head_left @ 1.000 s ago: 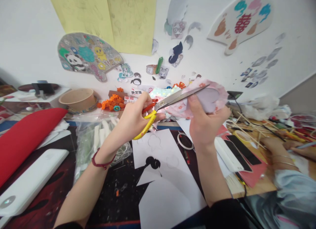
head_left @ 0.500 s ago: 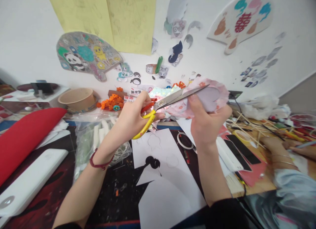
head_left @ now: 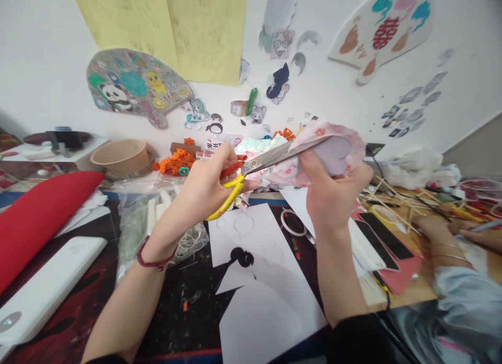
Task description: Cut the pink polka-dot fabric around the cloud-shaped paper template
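My left hand (head_left: 209,183) grips a pair of scissors (head_left: 257,163) by its yellow and red handles, the blades pointing to the right. In my right hand (head_left: 333,191) is a piece of pink flowered fabric (head_left: 319,131) with a pale paper template (head_left: 332,154) lying against it. The scissor blades reach to the fabric's edge near my right thumb, and the fabric covers part of the tip. More pink fabric hangs behind the blades. Below my hands lie white paper sheets (head_left: 270,301) with faint drawn outlines and a black cut-out shape (head_left: 242,258).
To the left are a plastic bag (head_left: 135,228) of white rolls, a white device (head_left: 50,285), a red object (head_left: 43,223) and a round tan container (head_left: 120,157). A tape roll (head_left: 293,223) lies right of the papers. At far right, another person's hand (head_left: 439,238) is over the wooden table.
The scissors have shifted slightly left and their blades look closer together. The fabric's upper edge now laps over the blade tip. My right hand has moved slightly right.
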`<state>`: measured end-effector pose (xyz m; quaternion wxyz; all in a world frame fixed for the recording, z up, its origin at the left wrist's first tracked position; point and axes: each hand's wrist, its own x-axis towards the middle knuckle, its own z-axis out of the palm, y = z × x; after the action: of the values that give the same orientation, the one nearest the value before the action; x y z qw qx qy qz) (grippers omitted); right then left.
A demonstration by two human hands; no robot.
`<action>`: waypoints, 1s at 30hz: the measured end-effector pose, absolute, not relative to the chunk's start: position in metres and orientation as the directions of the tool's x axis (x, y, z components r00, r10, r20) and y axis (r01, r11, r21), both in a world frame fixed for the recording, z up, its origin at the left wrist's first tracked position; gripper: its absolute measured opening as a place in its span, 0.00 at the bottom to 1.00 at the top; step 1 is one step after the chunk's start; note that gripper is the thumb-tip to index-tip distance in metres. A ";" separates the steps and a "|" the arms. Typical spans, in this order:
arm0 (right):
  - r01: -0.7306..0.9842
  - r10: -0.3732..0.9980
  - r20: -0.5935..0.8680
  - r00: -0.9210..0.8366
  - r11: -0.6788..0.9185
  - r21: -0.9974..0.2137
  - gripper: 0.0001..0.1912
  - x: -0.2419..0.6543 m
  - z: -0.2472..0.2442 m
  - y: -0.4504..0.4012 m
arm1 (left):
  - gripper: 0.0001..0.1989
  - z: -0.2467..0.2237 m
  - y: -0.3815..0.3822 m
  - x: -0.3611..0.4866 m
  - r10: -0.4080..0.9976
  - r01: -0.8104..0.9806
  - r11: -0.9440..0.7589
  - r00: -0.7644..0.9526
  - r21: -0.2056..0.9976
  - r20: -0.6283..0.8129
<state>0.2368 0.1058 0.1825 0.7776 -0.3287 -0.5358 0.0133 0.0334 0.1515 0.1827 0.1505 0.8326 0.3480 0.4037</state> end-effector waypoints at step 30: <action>0.410 0.417 0.835 0.359 0.733 -0.542 0.07 0.222 0.181 0.101 | 0.19 0.177 0.149 0.042 0.720 0.427 -0.694 0.401 0.580 0.567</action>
<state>0.2218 0.1014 0.1811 0.7390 -0.3651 -0.5662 0.0025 0.0418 0.1490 0.1768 0.1741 0.8187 0.3502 0.4205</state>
